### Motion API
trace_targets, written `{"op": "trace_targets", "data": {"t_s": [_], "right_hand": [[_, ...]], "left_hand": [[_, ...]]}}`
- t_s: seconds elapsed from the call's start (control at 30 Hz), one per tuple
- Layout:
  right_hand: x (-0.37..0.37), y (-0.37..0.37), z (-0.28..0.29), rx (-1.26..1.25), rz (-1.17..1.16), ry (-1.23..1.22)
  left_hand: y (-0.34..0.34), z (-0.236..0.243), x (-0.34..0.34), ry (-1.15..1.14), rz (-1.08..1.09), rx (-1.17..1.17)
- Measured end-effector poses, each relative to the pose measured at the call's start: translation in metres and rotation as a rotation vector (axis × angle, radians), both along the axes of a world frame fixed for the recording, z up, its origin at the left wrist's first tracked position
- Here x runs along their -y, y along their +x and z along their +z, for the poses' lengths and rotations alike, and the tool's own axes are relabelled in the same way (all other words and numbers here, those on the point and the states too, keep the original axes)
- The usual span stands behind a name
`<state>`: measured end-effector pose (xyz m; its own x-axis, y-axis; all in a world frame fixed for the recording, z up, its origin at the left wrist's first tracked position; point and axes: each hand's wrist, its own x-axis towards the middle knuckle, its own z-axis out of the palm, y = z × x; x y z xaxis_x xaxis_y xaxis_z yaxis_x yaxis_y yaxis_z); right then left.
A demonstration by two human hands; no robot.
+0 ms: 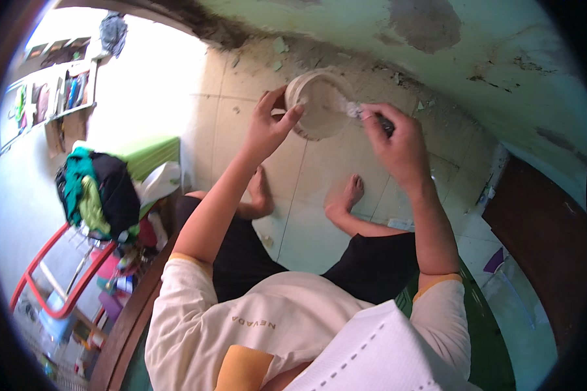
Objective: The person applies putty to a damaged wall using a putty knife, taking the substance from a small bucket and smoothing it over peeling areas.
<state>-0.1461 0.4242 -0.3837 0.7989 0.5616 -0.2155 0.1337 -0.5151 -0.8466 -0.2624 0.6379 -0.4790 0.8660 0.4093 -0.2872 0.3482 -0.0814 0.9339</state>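
Observation:
My left hand [270, 124] grips the near-left side of a round, off-white plastic tub [323, 117], thumb over its rim. The tub is tilted, so its inside shows, coated with pale residue. Wrapped round the dark handle [386, 125] of a small tool is my right hand [398, 146], at the tub's right side. A whitish lump [353, 110] sits at the tool's front end, against the tub's rim. The shape of the tool's blade or head cannot be made out. Both hands are held out above the floor.
A stained green wall [365, 32] with grey patches runs along the far side. Flakes lie on the tiled floor [235, 140] at its foot. To the left are a clothes pile [104, 195], a green ridged surface [150, 156] and a red frame [36, 274]. A dark brown panel [535, 234] stands right.

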Motion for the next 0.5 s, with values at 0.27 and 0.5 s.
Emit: {"op": "trace_targets", "data": {"t_s": [0.27, 0.5], "right_hand": [[-0.009, 0.027, -0.100, 0.108, 0.135, 0.030], [0.006, 0.044, -0.115, -0.264, -0.128, 0.250]], "left_hand": [[0.037, -0.124, -0.006, 0.061, -0.065, 0.164], [0.088, -0.109, -0.001, 0.175, -0.127, 0.152]]}}
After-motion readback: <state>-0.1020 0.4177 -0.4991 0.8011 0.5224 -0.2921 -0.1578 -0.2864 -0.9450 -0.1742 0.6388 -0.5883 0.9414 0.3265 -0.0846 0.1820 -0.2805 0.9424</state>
